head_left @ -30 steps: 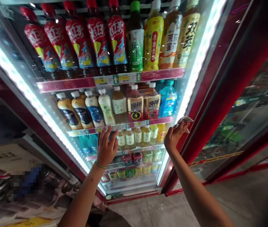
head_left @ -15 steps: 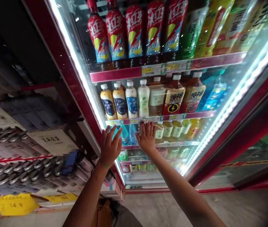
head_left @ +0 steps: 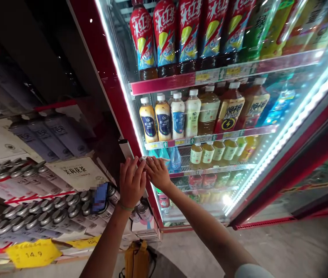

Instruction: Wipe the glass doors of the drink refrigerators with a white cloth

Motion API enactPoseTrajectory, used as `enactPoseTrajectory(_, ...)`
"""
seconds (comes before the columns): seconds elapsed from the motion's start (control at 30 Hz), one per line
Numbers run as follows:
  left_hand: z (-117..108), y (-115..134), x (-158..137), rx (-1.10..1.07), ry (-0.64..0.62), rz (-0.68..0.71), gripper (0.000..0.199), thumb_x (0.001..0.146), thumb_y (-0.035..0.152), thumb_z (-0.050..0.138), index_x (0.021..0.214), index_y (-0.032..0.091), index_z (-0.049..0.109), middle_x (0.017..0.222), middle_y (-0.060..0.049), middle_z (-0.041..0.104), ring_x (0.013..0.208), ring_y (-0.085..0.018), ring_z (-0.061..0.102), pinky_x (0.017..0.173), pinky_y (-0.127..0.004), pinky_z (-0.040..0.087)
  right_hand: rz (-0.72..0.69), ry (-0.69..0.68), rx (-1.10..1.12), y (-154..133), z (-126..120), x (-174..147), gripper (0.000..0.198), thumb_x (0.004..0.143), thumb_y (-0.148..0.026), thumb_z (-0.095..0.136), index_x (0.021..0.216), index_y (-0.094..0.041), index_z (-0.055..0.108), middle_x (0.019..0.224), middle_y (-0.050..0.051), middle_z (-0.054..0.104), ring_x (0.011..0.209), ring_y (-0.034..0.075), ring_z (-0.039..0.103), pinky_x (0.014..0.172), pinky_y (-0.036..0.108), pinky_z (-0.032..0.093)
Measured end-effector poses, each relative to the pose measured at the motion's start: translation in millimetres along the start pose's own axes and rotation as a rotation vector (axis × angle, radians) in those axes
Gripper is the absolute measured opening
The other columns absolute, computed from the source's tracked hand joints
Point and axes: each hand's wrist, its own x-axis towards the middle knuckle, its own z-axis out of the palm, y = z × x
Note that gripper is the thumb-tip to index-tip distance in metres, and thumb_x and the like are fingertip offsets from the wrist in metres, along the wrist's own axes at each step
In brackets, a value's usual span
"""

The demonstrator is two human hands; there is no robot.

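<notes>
Fingers [head_left: 156, 165] of right hand [head_left: 159, 175] extended, white cloth [head_left: 143, 158] at tips, grip unclear; left hand [head_left: 131, 185] spread alongside. Step: apparently wiping cooler [head_left: 109, 73]; next move calls for even pressure.

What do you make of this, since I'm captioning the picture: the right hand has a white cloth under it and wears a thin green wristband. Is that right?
Not quite: the thin green wristband belongs with the left hand, around its wrist, as the head view shows. The right hand does have the white cloth under it.
</notes>
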Motion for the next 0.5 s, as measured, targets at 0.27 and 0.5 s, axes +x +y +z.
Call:
enactPoseTrajectory(0.27,25,36,20,-0.122,-0.009,0.021,0.057,0.098,0.019,0.06,0.153,0.026,0.048,0.157,-0.012,0.051,0.156,-0.03,0.031,0.129,-0.053,0.027,0.06,-0.013,-0.116,87,-46,-51,0.056,0.104,-0.041,0.052,0.159,-0.039,0.039,0.16,0.002,0.05,0.149,0.022,0.045,0.127,0.042,0.029)
enactPoseTrajectory(0.5,70,108,49,-0.208,0.027,0.057,0.058,0.095,0.015,0.064,0.151,0.021,0.05,0.153,-0.015,0.053,0.156,-0.03,0.031,0.129,-0.052,0.026,0.228,0.131,-0.23,216,-93,-121,0.058,0.1,-0.043,0.058,0.156,-0.032,0.046,0.166,0.01,0.04,0.155,0.031,0.035,0.127,0.058,0.026)
